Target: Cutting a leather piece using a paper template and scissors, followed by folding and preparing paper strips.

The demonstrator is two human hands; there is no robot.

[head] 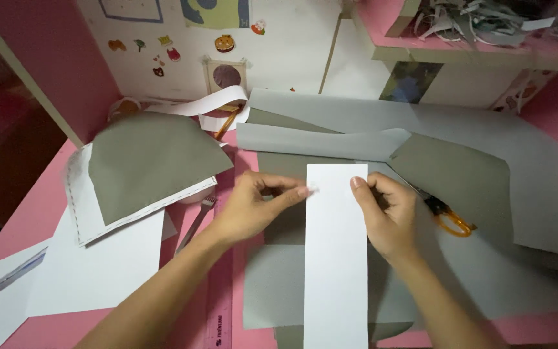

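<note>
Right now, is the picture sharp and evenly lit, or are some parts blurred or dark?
Head view: the white paper strip and both hands, left hand and right hand, look fairly sharp and bright; the left edge falls into dark shadow; the right edge of the grey sheets smears, and straight edges bend.

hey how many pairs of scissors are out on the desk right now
1. The orange-handled scissors lie on the grey sheet, just right of the right hand, which with the left hand holds a white paper strip. Others may be hidden under the papers.
</note>
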